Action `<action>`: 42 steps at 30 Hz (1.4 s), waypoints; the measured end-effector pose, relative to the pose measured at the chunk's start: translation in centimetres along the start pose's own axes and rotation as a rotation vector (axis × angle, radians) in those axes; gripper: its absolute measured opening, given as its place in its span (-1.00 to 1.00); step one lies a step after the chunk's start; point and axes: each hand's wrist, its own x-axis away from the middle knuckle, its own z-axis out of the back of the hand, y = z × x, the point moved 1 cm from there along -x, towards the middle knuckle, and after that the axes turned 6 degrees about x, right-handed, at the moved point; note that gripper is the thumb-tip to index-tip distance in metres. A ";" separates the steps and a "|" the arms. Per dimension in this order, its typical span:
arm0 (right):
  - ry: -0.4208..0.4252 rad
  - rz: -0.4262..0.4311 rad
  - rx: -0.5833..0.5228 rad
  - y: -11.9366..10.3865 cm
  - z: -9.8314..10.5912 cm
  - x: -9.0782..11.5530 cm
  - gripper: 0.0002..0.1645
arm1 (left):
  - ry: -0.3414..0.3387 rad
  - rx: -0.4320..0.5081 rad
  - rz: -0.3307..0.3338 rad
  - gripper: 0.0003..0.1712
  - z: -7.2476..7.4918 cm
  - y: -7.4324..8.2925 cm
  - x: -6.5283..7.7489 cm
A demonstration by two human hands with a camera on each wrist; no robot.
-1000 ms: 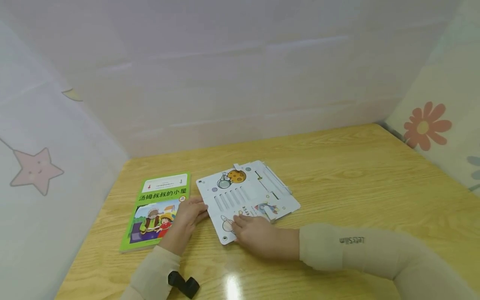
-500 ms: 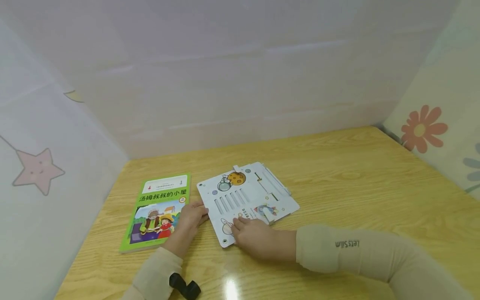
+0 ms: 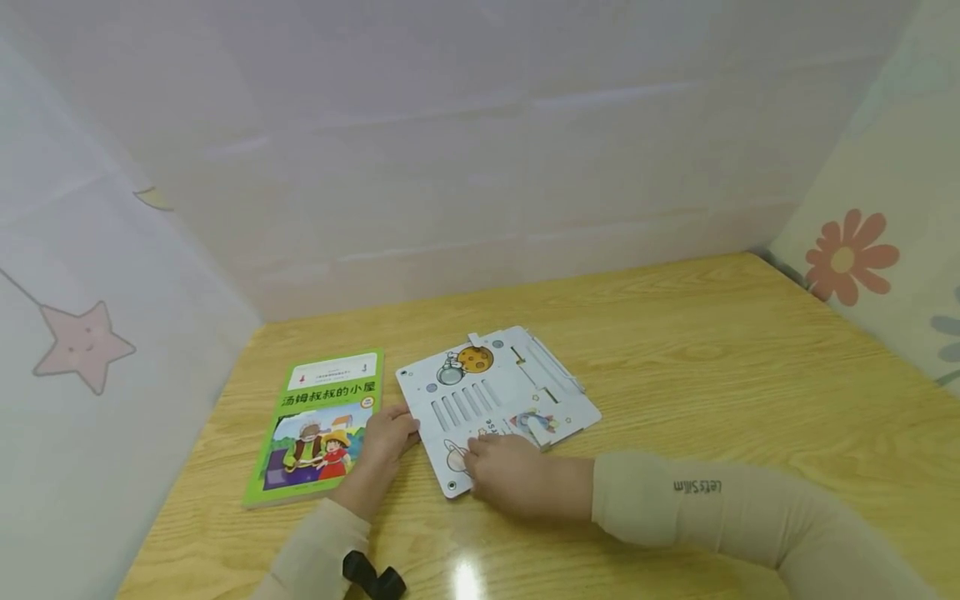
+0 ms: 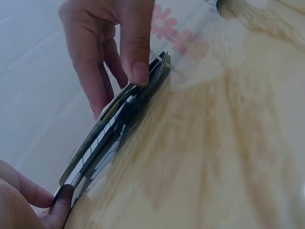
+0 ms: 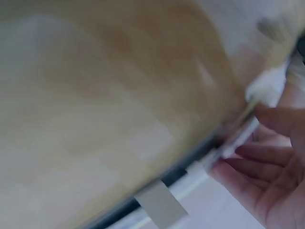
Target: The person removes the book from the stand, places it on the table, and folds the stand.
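Observation:
In the head view a white folding book stand (image 3: 517, 375), printed with an astronaut, planets and a rocket, lies folded on the wooden table, turned at an angle. My left hand (image 3: 388, 437) grips its left edge; in the left wrist view the left thumb (image 4: 63, 202) lies on the edge, with the fingers behind. From the near side my right hand (image 3: 510, 475) holds the stand's front edge, fingers over the top face. Fingers and thumb of the right hand (image 5: 271, 167) pinch that edge in the right wrist view, which is blurred.
A green picture book (image 3: 322, 442) lies flat just left of the stand, partly behind the left forearm. A black fitting (image 3: 372, 577) sits at the left sleeve. Pale cloth walls (image 3: 480, 167) enclose the table (image 3: 690, 350) at the back and sides.
The stand and both hands keep nearly the same places. The right hand's fingers look slightly more bent over the near edge, and the head view has shifted a little.

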 end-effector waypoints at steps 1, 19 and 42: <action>-0.008 -0.002 -0.059 0.2 0.1 -0.1 -0.70 | 0.001 -0.001 0.001 -0.63 0.0 -0.1 0.0; 0.172 -0.374 -0.402 11.1 1.3 2.7 -0.67 | 0.003 -0.004 -0.001 -0.62 -0.1 0.0 0.1; 0.124 -0.463 -0.478 14.3 -3.3 6.1 -0.83 | 0.039 -0.007 -0.013 -0.59 -0.1 -0.2 -0.4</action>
